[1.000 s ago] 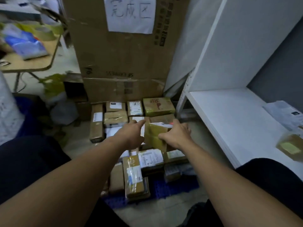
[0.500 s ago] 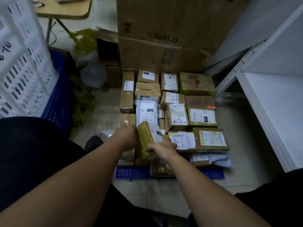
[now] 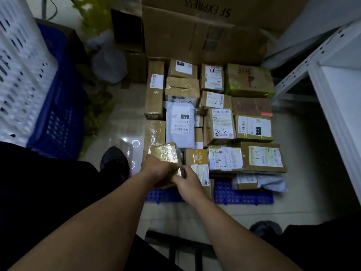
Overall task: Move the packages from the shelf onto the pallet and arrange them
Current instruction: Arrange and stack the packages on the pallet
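Note:
I hold a small taped brown package [image 3: 167, 155] in both hands at the near left corner of the blue pallet [image 3: 243, 196]. My left hand [image 3: 156, 170] grips its near left side and my right hand [image 3: 187, 181] grips its near right edge. The package is low over that corner, tilted with its far end up. Several brown boxes and a white mailer [image 3: 180, 125] cover the pallet in rows. The white shelf [image 3: 340, 98] stands at the right; its boards look bare in this view.
Large SF Express cardboard boxes [image 3: 203, 30] stand behind the pallet. A white crate [image 3: 21, 75] and a blue crate [image 3: 56, 114] are at the left. My shoe [image 3: 114, 161] rests on the tile floor left of the pallet. A grey bag [image 3: 109, 63] lies at the back left.
My head has tipped further down over the pallet. Both hands have carried the package from mid-air down and toward the pallet's near left corner, turning it flatter.

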